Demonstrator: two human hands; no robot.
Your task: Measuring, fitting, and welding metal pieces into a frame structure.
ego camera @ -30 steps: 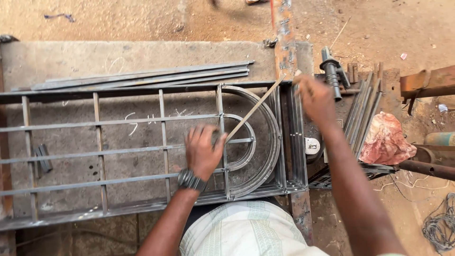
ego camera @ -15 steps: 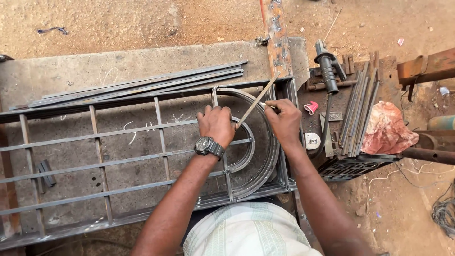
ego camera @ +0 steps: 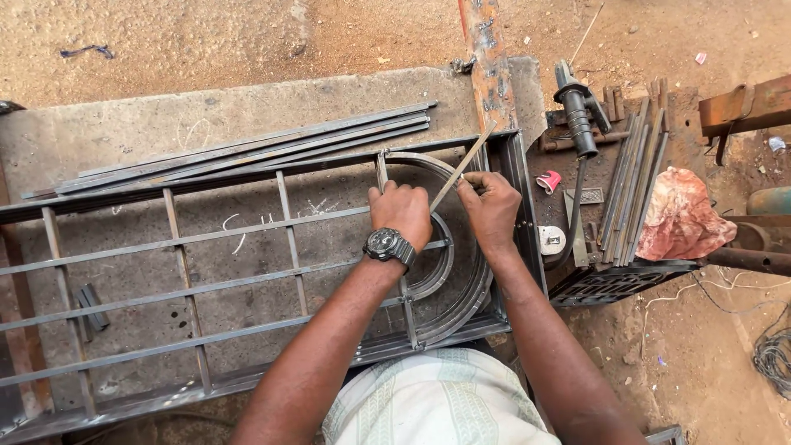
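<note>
Our left hand (ego camera: 401, 213) and right hand (ego camera: 492, 206) have fingers closed on a thin metal strip (ego camera: 463, 166) angled across the grille's (ego camera: 280, 247) curved bars; it could slip and nick us.

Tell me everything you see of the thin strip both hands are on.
The strip is a narrow, flat, straight piece of grey metal, lying slanted over the curved bars of the frame. Its upper end points toward the frame's top right corner. The right hand pinches its lower part, and the left hand covers the lower end.
</note>
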